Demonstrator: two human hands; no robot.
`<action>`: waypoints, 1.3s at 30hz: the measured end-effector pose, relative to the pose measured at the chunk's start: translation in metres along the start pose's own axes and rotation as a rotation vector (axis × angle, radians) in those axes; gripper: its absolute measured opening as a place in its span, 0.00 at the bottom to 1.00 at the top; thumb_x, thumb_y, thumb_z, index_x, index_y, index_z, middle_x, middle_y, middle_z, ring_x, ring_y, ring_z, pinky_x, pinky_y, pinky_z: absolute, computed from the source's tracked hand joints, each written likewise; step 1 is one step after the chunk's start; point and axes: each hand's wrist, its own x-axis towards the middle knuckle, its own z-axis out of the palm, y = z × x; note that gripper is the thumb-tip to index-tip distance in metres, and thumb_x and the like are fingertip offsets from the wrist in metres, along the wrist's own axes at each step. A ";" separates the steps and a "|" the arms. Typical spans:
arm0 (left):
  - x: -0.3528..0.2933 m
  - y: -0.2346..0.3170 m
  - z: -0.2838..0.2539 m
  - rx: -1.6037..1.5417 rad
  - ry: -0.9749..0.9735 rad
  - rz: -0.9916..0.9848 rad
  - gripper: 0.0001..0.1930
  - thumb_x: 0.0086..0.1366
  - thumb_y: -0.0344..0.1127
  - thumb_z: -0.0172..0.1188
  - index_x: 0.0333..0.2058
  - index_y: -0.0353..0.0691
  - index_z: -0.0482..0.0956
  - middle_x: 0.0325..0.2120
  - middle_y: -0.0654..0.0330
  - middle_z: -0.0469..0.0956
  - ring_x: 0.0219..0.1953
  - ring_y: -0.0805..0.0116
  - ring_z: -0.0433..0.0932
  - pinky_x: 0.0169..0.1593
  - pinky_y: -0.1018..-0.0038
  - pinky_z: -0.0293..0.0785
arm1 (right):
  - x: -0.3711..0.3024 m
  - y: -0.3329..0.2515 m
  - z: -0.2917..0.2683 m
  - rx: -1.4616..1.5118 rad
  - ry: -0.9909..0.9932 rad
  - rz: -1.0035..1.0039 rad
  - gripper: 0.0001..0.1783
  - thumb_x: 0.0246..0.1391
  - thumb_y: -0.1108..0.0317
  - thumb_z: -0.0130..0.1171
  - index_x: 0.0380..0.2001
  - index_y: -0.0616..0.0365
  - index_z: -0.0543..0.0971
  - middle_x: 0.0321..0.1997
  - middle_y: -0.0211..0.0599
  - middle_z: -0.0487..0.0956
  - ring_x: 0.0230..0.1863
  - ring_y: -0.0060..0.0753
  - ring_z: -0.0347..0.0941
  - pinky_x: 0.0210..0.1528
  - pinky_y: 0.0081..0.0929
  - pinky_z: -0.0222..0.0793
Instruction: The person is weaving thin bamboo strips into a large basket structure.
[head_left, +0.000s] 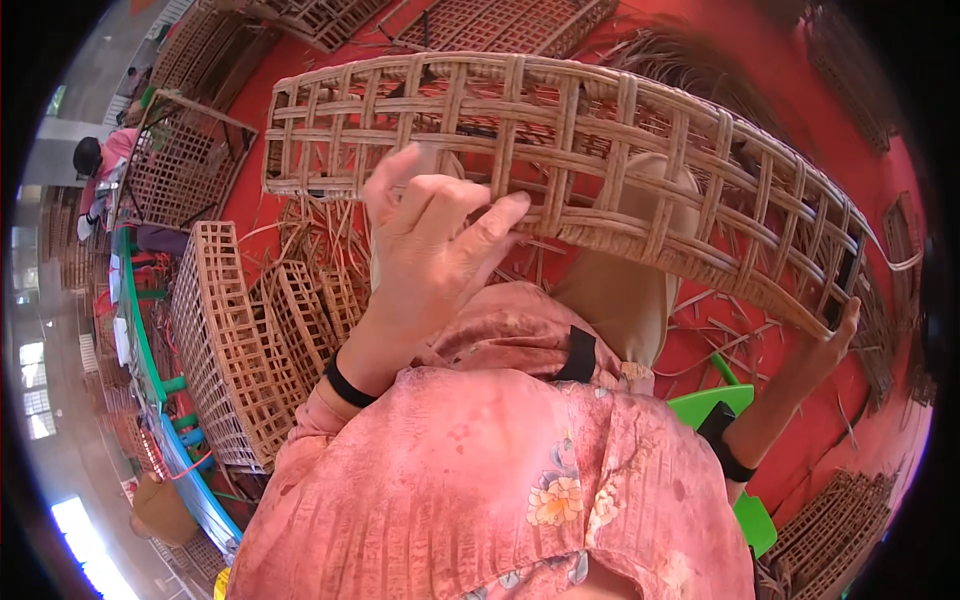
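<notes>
A long, shallow rattan basket with an open grid weave lies across my knees, tilted so that its slats face me. My left hand is at its near edge, left of the middle, with bent fingers and the thumb against a woven strand; some fingertips are blurred. Far to the right, my right hand grips the basket's lower end corner, its fingers partly hidden behind it. Dark pieces of an inner frame show through the weave at the right end. A loose pale strand sticks out beyond that end.
Similar woven baskets stand at my left, and more lie at the lower right. Rattan offcuts litter the red floor. A green plastic seat is beneath me. Beyond a green-edged table, another person sits.
</notes>
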 end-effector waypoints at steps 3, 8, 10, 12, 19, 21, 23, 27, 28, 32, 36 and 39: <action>0.014 0.017 -0.011 0.053 0.004 -0.073 0.23 0.48 0.39 0.74 0.46 0.51 0.83 0.44 0.63 0.74 0.47 0.60 0.72 0.58 0.55 0.67 | 0.011 -0.026 0.009 0.693 0.094 0.457 0.25 0.71 0.60 0.45 0.63 0.68 0.66 0.65 0.44 0.66 0.62 0.37 0.71 0.61 0.36 0.75; 0.029 0.039 0.007 -0.203 0.008 -0.059 0.27 0.49 0.38 0.74 0.52 0.51 0.82 0.44 0.62 0.74 0.46 0.60 0.71 0.49 0.62 0.70 | 0.009 -0.025 0.012 0.469 0.005 0.320 0.24 0.72 0.59 0.43 0.62 0.66 0.66 0.58 0.41 0.72 0.60 0.33 0.72 0.63 0.36 0.73; 0.031 0.039 0.018 -0.167 -0.038 0.009 0.31 0.45 0.32 0.75 0.52 0.51 0.81 0.40 0.62 0.75 0.42 0.60 0.72 0.43 0.66 0.71 | 0.012 -0.038 0.017 0.688 0.087 0.444 0.25 0.72 0.57 0.43 0.60 0.67 0.68 0.55 0.42 0.75 0.59 0.35 0.72 0.62 0.36 0.72; 0.037 0.042 0.017 -0.191 -0.030 0.036 0.32 0.41 0.25 0.74 0.50 0.50 0.82 0.37 0.63 0.75 0.39 0.61 0.71 0.41 0.67 0.71 | 0.009 -0.043 0.015 0.575 0.158 0.434 0.26 0.72 0.54 0.43 0.57 0.69 0.71 0.56 0.44 0.75 0.59 0.38 0.72 0.59 0.36 0.72; 0.033 0.039 0.021 -0.201 0.002 0.059 0.26 0.43 0.21 0.72 0.44 0.48 0.82 0.35 0.62 0.74 0.37 0.62 0.72 0.40 0.67 0.70 | -0.017 -0.016 -0.026 0.793 0.284 0.540 0.21 0.69 0.53 0.51 0.37 0.61 0.82 0.32 0.33 0.82 0.34 0.28 0.77 0.45 0.27 0.70; 0.035 0.043 0.019 -0.196 0.005 0.060 0.23 0.46 0.24 0.70 0.44 0.47 0.82 0.35 0.63 0.74 0.38 0.62 0.71 0.41 0.67 0.70 | -0.030 -0.022 -0.018 0.754 0.231 0.571 0.19 0.68 0.54 0.52 0.38 0.61 0.82 0.32 0.33 0.82 0.35 0.27 0.77 0.44 0.25 0.69; 0.033 0.043 0.020 -0.180 -0.019 0.037 0.23 0.48 0.28 0.71 0.46 0.46 0.82 0.38 0.64 0.75 0.40 0.62 0.71 0.44 0.66 0.69 | -0.038 -0.037 -0.009 0.603 0.213 0.442 0.16 0.67 0.58 0.55 0.41 0.62 0.81 0.34 0.34 0.82 0.38 0.25 0.76 0.45 0.25 0.68; 0.053 0.059 0.011 -0.151 -0.043 0.024 0.27 0.47 0.32 0.73 0.49 0.46 0.80 0.41 0.64 0.74 0.42 0.62 0.71 0.47 0.64 0.67 | -0.032 -0.046 -0.017 0.312 0.514 0.183 0.16 0.68 0.61 0.52 0.44 0.65 0.79 0.39 0.37 0.81 0.40 0.25 0.74 0.46 0.28 0.68; 0.057 0.063 0.011 -0.191 -0.046 0.057 0.27 0.48 0.35 0.74 0.50 0.46 0.80 0.41 0.64 0.74 0.43 0.62 0.71 0.49 0.63 0.66 | -0.034 -0.052 -0.022 0.314 0.512 0.179 0.16 0.68 0.61 0.52 0.44 0.65 0.79 0.39 0.37 0.81 0.40 0.25 0.74 0.46 0.28 0.68; 0.072 0.075 0.016 -0.280 -0.106 0.122 0.28 0.50 0.40 0.74 0.52 0.46 0.80 0.43 0.63 0.75 0.44 0.61 0.71 0.49 0.62 0.65 | -0.047 -0.080 -0.033 0.116 0.273 -0.181 0.15 0.67 0.67 0.49 0.33 0.67 0.80 0.29 0.36 0.79 0.30 0.24 0.71 0.38 0.27 0.68; 0.072 0.083 0.035 -0.270 -0.102 0.178 0.31 0.46 0.39 0.73 0.53 0.46 0.80 0.40 0.62 0.73 0.43 0.62 0.71 0.47 0.63 0.65 | -0.066 -0.100 -0.014 0.431 -0.399 0.292 0.29 0.72 0.48 0.41 0.31 0.60 0.81 0.33 0.38 0.83 0.28 0.26 0.77 0.28 0.23 0.67; 0.072 0.086 0.043 -0.266 -0.042 0.170 0.31 0.43 0.37 0.74 0.50 0.45 0.81 0.37 0.63 0.72 0.42 0.62 0.70 0.47 0.62 0.65 | -0.067 -0.091 -0.002 0.931 -0.385 0.738 0.35 0.68 0.37 0.41 0.35 0.58 0.82 0.35 0.42 0.84 0.31 0.33 0.81 0.27 0.26 0.70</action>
